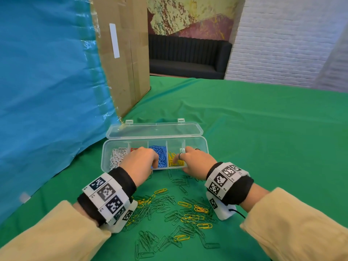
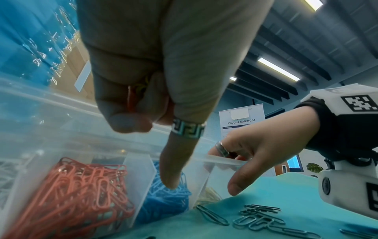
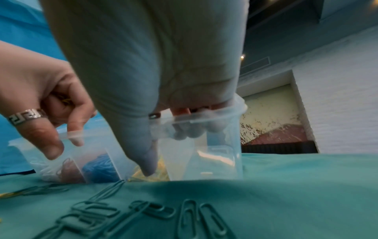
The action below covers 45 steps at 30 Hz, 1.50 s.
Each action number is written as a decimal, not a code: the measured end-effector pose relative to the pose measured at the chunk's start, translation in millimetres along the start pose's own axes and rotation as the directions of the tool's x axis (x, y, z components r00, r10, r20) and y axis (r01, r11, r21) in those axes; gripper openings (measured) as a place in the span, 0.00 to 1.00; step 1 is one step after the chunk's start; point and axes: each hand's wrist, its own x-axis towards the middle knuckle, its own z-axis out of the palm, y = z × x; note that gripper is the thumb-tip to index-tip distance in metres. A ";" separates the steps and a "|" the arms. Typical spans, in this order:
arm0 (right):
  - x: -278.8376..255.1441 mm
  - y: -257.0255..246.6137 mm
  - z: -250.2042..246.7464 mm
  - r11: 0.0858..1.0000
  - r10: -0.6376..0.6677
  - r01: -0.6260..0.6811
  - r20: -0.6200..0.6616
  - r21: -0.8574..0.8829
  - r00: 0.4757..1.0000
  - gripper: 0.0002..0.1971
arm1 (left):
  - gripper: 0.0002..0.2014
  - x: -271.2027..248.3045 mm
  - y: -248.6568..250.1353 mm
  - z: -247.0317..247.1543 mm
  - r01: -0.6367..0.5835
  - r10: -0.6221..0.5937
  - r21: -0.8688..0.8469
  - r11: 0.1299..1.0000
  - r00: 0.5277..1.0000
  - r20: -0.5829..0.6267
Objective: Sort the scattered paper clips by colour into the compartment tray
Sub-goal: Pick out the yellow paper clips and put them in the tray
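Observation:
The clear compartment tray (image 1: 205,147) stands with its lid (image 1: 154,130) open; white clips (image 1: 117,156), red clips (image 2: 71,194), blue clips (image 1: 160,155) and yellow clips (image 1: 174,160) each fill their own section. My left hand (image 1: 143,160) hovers over the red and blue sections, its fingers curled round a few yellow clips (image 2: 143,85) and its thumb pointing down. My right hand (image 1: 194,161) hooks its fingers over the tray's near rim (image 3: 225,116) into a clear section, thumb outside by the yellow section. Loose green clips (image 1: 146,242) and yellow clips (image 1: 201,209) lie on the cloth in front.
A green cloth (image 1: 263,147) covers the table. A tall cardboard box (image 1: 122,53) and a blue plastic sheet (image 1: 47,81) rise at the left, just behind the tray. A black sofa (image 1: 188,57) stands beyond the table's far edge.

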 end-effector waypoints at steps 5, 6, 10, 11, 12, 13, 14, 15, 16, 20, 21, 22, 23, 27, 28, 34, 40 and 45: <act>2.0 -0.8 1.8 0.999 0.007 -0.009 0.061 0.039 0.998 0.20 | 0.11 1.2 -1.5 3.0 -0.003 0.003 -0.003 1.000 1.000 0.025; 2.8 -0.6 2.3 0.999 0.017 -0.020 0.071 0.041 0.997 0.20 | 0.11 1.4 -1.2 3.2 -0.003 0.003 -0.004 1.000 0.999 0.038; 5.4 1.5 2.2 0.998 0.026 -0.029 0.063 0.050 0.998 0.22 | 0.10 3.2 -0.6 3.4 -0.001 0.001 0.008 1.000 0.998 0.055; 5.7 1.9 2.0 0.998 0.029 -0.032 0.055 0.046 0.998 0.22 | 0.10 3.6 -0.9 3.1 0.002 -0.003 0.009 1.000 0.998 0.056; 6.0 2.3 1.7 0.999 0.031 -0.033 0.049 0.038 0.998 0.22 | 0.10 4.0 -0.8 2.3 0.004 -0.005 0.012 1.000 0.998 0.056; 6.1 2.7 1.4 0.999 0.031 -0.033 0.049 0.033 0.998 0.22 | 0.09 4.2 -0.9 1.9 0.003 -0.003 0.015 1.000 0.998 0.056; 5.9 3.0 1.1 0.999 0.028 -0.030 0.056 0.032 0.998 0.21 | 0.09 4.0 -0.6 1.3 0.000 -0.001 0.016 1.000 0.998 0.055; 5.9 3.3 1.0 0.999 0.024 -0.026 0.064 0.035 0.998 0.20 | 0.09 4.0 -0.4 1.4 -0.004 0.003 0.018 1.000 0.999 0.054; 5.7 3.3 0.8 0.999 0.020 -0.023 0.073 0.039 0.997 0.19 | 0.09 3.9 -0.1 1.3 -0.009 0.008 0.018 1.000 0.999 0.053; 4.5 3.0 0.7 0.999 -0.002 -0.001 0.070 0.046 0.998 0.24 | 0.09 4.0 -1.4 3.1 -0.015 0.014 0.012 1.000 0.998 0.060; 4.0 2.7 0.5 0.999 -0.013 0.010 0.067 0.042 0.998 0.25 | 0.09 4.2 -2.0 3.7 -0.016 0.015 0.010 1.000 0.998 0.060; 3.7 2.5 0.2 0.999 -0.020 0.017 0.067 0.039 0.998 0.25 | 0.09 4.3 -2.4 3.9 -0.015 0.015 0.009 1.000 0.998 0.060; 3.8 2.6 0.3 0.999 -0.021 0.019 0.069 0.035 0.997 0.24 | 0.09 4.6 -2.8 4.3 -0.015 0.014 0.008 1.000 0.998 0.061; 5.0 3.1 3.0 1.000 -0.007 0.007 0.064 0.002 0.998 0.22 | 0.09 5.5 -3.4 5.9 -0.014 0.014 -0.003 1.000 0.998 0.065; 5.3 2.7 3.8 1.000 -0.003 0.004 0.063 -0.008 0.998 0.22 | 0.08 5.4 -3.3 5.9 -0.015 0.015 -0.005 1.000 0.998 0.067; 6.8 1.5 5.5 0.999 0.013 -0.011 0.047 -0.046 0.999 0.21 | 0.09 5.2 -3.1 4.6 -0.018 0.018 -0.001 1.000 0.998 0.066; 3.8 -1.5 4.7 0.995 -0.008 0.012 0.048 -0.097 0.999 0.24 | 0.08 4.7 -2.1 4.4 -0.014 0.016 -0.025 1.000 0.997 0.076; 1.7 0.0 2.0 0.996 -0.020 0.024 0.047 -0.086 0.999 0.23 | 0.08 4.8 -1.9 3.6 -0.016 0.019 -0.036 0.999 0.997 0.081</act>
